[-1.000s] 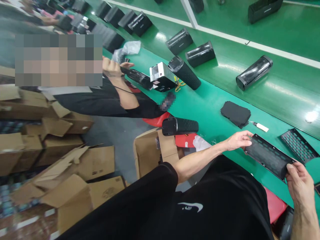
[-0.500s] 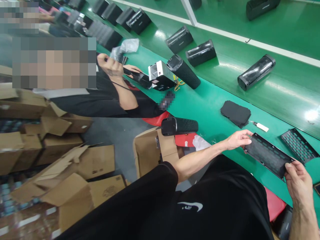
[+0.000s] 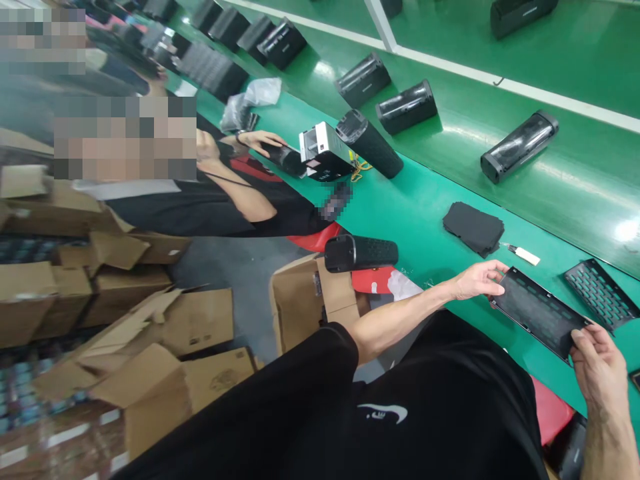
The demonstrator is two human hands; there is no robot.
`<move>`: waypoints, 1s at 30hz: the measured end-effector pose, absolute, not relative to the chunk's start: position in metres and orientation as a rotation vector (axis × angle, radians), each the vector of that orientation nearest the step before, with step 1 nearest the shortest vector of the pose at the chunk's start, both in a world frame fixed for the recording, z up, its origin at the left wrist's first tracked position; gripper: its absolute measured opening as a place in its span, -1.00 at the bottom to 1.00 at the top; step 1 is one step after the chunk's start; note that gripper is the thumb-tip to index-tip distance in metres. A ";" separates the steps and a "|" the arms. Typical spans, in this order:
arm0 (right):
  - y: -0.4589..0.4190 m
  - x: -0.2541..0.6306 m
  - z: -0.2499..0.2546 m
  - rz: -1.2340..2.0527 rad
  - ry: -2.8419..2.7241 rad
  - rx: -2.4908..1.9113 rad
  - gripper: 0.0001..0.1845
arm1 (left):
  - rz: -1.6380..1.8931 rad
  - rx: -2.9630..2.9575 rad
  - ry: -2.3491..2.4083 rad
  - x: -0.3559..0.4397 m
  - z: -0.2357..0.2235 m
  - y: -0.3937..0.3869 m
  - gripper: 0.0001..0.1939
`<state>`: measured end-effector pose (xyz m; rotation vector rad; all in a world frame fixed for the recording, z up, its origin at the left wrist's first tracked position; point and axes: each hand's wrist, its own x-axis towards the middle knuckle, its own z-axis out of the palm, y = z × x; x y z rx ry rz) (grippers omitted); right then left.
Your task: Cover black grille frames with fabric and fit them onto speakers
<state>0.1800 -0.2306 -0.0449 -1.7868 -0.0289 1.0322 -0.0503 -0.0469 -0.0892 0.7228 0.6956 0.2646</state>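
Between my two hands is a black speaker grille panel (image 3: 537,316), its inner side up, with a dark mesh sheet lying in it. My left hand (image 3: 481,280) pinches the panel's far left end, thumb on top and fingers beneath. At the other end my right hand (image 3: 600,357) grips the near right corner, the thumb pressing the inner face. Just beyond the panel lies a second black grille panel (image 3: 600,293) with rows of slots. A stack of black sheets (image 3: 473,228) rests on the green table, beside a small white-handled tool (image 3: 523,254).
Black cylindrical speakers (image 3: 520,147) stand along the green conveyor beyond the table. One speaker (image 3: 361,253) lies at the table's near edge, above an open cardboard box (image 3: 295,313). A black-and-white device (image 3: 325,152) sits near a co-worker's hand (image 3: 260,141). Cartons fill the left floor.
My hands and the panel stay almost where they were. The co-worker's raised hand has moved left towards their head, and the whole view has shifted slightly.
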 end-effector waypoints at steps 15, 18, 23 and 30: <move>-0.227 0.178 -0.040 1.049 -0.017 -1.769 -0.37 | 0.242 0.686 0.658 -0.052 -0.091 -0.046 -0.25; -0.227 0.178 -0.040 1.050 -0.029 -1.765 -0.36 | 0.246 0.686 0.650 -0.053 -0.089 -0.044 -0.27; -0.227 0.176 -0.038 1.049 -0.059 -1.774 -0.37 | 0.243 0.686 0.666 -0.054 -0.087 -0.043 -0.27; -0.229 0.178 -0.038 1.074 -0.055 -1.759 -0.37 | 0.248 0.688 0.664 -0.055 -0.087 -0.041 -0.27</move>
